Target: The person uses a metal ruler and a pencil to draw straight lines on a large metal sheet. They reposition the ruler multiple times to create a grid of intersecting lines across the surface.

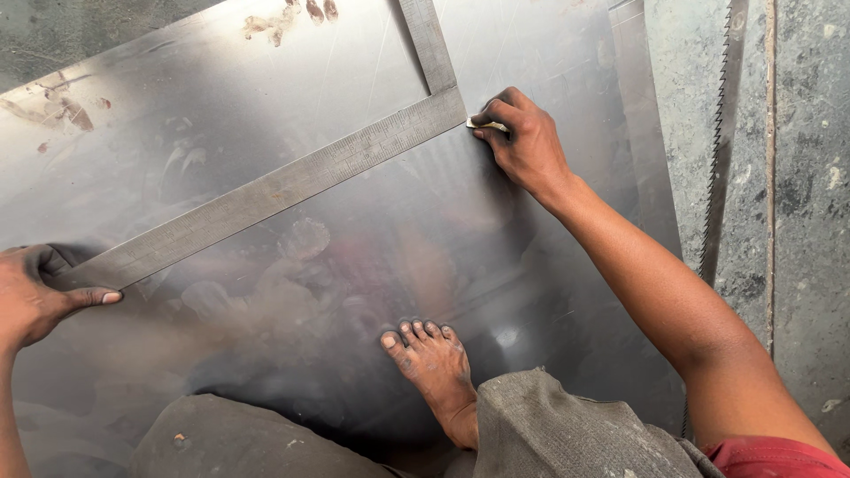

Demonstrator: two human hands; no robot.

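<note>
Chalk (pixel 487 126) sits pinched in your right hand (pixel 524 142) fingers at the corner of the metal square (pixel 266 196). Your left hand (pixel 40 292) fingers press its end onto the steel sheet (pixel 354 265).

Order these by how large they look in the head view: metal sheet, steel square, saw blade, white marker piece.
1. metal sheet
2. steel square
3. saw blade, partly hidden
4. white marker piece, pinched in right hand

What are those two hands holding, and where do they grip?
The right hand pinches a small whitish marking piece at the steel square's corner. The left hand presses down the square's far end.
</note>
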